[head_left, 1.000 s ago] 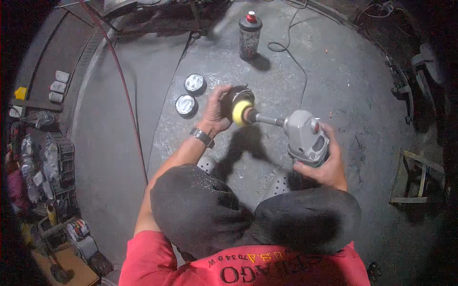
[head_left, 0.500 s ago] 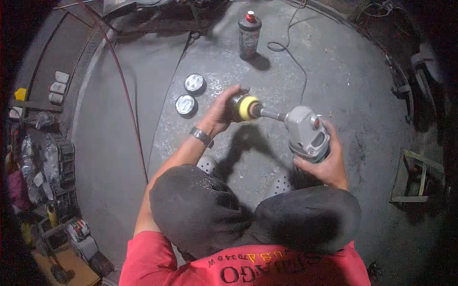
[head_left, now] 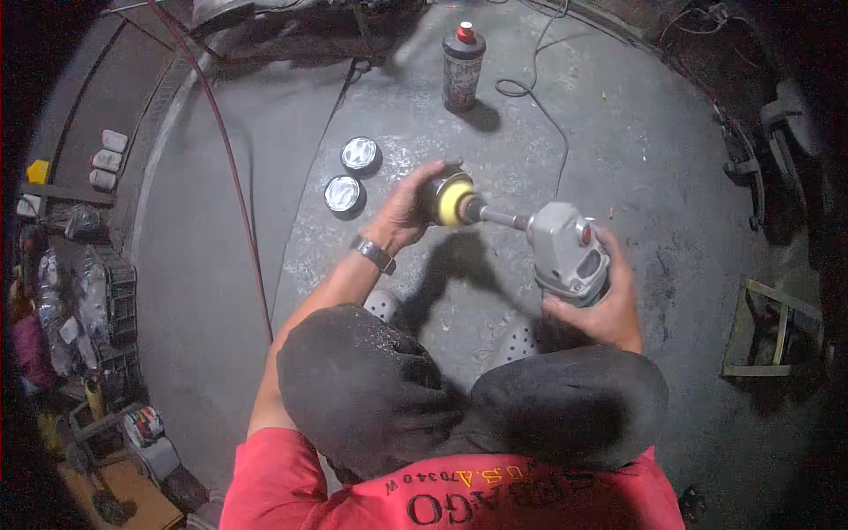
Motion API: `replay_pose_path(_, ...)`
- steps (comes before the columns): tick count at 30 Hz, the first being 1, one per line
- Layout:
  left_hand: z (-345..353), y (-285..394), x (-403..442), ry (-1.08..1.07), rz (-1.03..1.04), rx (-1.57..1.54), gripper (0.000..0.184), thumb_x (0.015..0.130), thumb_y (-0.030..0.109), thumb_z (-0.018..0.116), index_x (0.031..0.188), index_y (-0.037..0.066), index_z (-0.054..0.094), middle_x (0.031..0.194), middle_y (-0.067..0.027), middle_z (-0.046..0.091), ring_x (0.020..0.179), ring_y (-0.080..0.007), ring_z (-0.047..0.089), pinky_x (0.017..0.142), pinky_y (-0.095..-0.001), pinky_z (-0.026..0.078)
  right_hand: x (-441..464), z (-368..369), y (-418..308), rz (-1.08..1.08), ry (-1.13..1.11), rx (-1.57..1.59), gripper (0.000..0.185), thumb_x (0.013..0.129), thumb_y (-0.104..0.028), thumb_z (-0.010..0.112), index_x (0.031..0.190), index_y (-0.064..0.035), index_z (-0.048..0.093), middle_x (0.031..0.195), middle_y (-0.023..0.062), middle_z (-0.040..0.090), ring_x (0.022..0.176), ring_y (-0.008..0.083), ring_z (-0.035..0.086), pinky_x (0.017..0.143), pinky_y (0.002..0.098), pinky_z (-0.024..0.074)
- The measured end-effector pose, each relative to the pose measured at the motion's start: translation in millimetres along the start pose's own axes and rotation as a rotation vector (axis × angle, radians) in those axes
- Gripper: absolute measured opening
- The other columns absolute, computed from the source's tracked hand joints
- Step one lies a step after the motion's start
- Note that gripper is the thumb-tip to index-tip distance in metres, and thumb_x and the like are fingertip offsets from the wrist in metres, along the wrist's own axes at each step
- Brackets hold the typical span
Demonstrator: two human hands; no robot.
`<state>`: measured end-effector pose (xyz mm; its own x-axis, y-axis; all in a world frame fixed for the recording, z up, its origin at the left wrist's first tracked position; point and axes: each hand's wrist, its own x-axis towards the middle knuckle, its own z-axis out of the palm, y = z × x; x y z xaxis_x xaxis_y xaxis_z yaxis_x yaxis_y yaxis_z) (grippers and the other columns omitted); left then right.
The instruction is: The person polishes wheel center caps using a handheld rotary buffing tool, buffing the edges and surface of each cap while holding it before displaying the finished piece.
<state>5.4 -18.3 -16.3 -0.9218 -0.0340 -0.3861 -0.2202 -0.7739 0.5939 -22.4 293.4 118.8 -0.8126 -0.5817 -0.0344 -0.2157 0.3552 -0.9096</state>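
Note:
My right hand [head_left: 612,296] is wrapped round the body of a grey and teal rotary polisher [head_left: 562,247], above my right knee. From its head a metal shaft [head_left: 503,216] runs left to a small yellow foam pad [head_left: 452,202]. My left hand [head_left: 406,208] grips a round, dark-rimmed cap [head_left: 432,196] from its far side, and the pad presses against its face, which is hidden. Left of that hand, two round caps with silvery emblem faces lie on the floor, one cap [head_left: 359,154] behind the other cap [head_left: 343,193].
A dark bottle [head_left: 462,71] with a red and white top stands ahead. A thin black cable [head_left: 552,119] curls across the grey floor [head_left: 212,309]. The red hose [head_left: 231,159] runs along the left. Crates [head_left: 119,305] line the left side; a metal frame [head_left: 767,331] lies right.
The yellow pad has shifted very slightly left against the cap. Both hands keep their grips, and the bottle and the two floor caps stay in place.

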Motion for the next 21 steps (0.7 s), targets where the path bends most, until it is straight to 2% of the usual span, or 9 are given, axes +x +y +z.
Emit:
replay_pose_path(4,-1,-1,0,-0.022,-0.022,-0.042,0.044,0.094,0.041,0.066,0.127,0.012,0.065,0.124,-0.0059,0.067,0.112,-0.0195,0.065,0.095,-0.0404,0.052,2,-2,0,-0.018,-0.039,0.0,0.104,0.059,-0.021,0.098,0.144,-0.0011,0.042,0.132,0.0177,0.058,0.127,0.027,0.056,0.11,0.0393,0.0425)
replay_pose_path(7,1,0,-4,0.004,-0.003,-0.046,0.043,0.093,0.038,0.062,0.125,0.01,0.066,0.122,-0.0054,0.069,0.11,-0.0207,0.066,0.098,-0.0432,0.052,1,3,10,0.031,0.079,0.074,0.105,0.058,-0.022,0.098,0.144,-0.0017,0.042,0.133,0.0175,0.058,0.127,0.0275,0.056,0.11,0.0397,0.0422)
replay_pose_path(13,-8,-1,7,-0.03,-0.04,-0.122,0.038,0.092,0.037,0.062,0.117,0.008,0.069,0.112,-0.0069,0.073,0.104,-0.0221,0.069,0.095,-0.0422,0.054,-1,-1,-3,-0.006,-0.041,-0.015,0.105,0.06,-0.022,0.097,0.145,-0.0014,0.041,0.134,0.0179,0.058,0.126,0.0276,0.057,0.11,0.0394,0.0425)
replay_pose_path(19,-7,0,2,0.004,-0.015,-0.193,0.034,0.093,0.035,0.067,0.114,0.008,0.069,0.11,-0.0086,0.073,0.101,-0.0229,0.07,0.094,-0.0425,0.056,2,3,5,0.025,0.048,0.088,0.103,0.059,-0.019,0.098,0.144,-0.0023,0.042,0.134,0.0172,0.058,0.126,0.0269,0.057,0.109,0.0387,0.0427)
replay_pose_path(21,-4,1,3,-0.001,-0.007,-0.221,0.033,0.094,0.035,0.068,0.113,0.008,0.069,0.109,-0.0085,0.073,0.102,-0.0228,0.07,0.094,-0.0423,0.057,-1,2,5,0.013,-0.001,0.08,0.104,0.058,-0.018,0.097,0.144,-0.0023,0.042,0.134,0.0171,0.058,0.125,0.0266,0.057,0.109,0.0386,0.0429)
